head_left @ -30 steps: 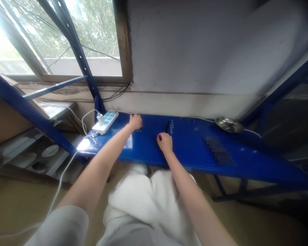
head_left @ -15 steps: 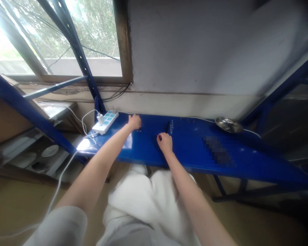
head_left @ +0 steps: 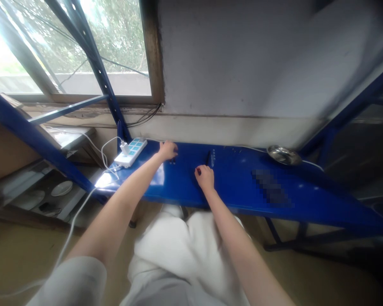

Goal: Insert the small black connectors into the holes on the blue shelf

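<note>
My left hand (head_left: 168,151) is over the back part of the blue table (head_left: 178,187), its fingers curled round a small dark thing that I cannot make out. Just in front of it lie a few small dark pieces with pale ends (head_left: 172,161). Nearer the front edge, my right hand (head_left: 205,177) is closed, with something dark, too small to name, at its thumb side. Behind that hand lie a thin black object (head_left: 208,157) and a clear strip with bumps (head_left: 213,157).
A white power strip (head_left: 131,151) with a plug and cord sits at the table's left end. Towards the back right is a shiny metal dish (head_left: 284,155), with tiny bits (head_left: 236,151) to its left. Blue rack posts (head_left: 95,63) rise beside the window.
My left hand has shifted slightly, and a dark thing now shows at its fingertips. The small pieces in front of it are more exposed. My right hand stays almost still.
</note>
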`<action>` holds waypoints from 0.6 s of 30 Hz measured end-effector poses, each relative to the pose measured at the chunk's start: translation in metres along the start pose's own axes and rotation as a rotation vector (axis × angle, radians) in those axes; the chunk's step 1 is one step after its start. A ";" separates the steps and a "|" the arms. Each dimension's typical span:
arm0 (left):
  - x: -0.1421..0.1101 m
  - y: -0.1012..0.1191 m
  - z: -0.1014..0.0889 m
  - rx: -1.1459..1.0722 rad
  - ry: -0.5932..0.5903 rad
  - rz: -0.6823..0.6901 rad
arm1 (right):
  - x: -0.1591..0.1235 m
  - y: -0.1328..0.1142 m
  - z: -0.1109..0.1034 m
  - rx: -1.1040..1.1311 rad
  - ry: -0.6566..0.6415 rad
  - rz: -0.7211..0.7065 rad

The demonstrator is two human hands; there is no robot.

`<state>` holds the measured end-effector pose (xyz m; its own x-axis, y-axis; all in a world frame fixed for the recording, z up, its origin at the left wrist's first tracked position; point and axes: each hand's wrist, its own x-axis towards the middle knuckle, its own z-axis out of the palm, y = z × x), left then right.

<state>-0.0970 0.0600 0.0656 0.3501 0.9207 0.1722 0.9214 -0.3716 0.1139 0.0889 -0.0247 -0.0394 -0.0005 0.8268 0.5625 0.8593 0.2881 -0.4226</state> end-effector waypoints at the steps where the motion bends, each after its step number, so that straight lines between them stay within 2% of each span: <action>1: -0.001 0.003 -0.002 -0.040 0.089 0.036 | 0.000 0.000 0.000 0.009 0.007 0.002; 4: -0.007 0.022 -0.005 -0.149 0.328 0.168 | -0.001 0.001 0.001 0.030 0.040 0.018; 6: -0.012 0.038 -0.001 -0.193 0.366 0.255 | -0.001 0.003 0.002 0.031 0.075 0.050; 8: -0.016 0.056 0.009 -0.224 0.318 0.349 | -0.001 0.004 0.001 0.038 0.124 0.107; 10: -0.020 0.071 0.025 -0.224 0.261 0.377 | -0.001 0.006 0.001 0.052 0.190 0.195; 15: -0.030 0.099 0.071 -0.145 0.136 0.234 | 0.001 0.013 -0.002 0.120 0.359 0.501; 18: -0.030 0.108 0.090 -0.131 0.091 0.180 | 0.002 0.017 -0.001 0.158 0.414 0.600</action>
<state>0.0077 0.0031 -0.0148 0.4845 0.8260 0.2881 0.8138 -0.5464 0.1979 0.1040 -0.0186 -0.0449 0.6648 0.6234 0.4116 0.5675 -0.0633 -0.8209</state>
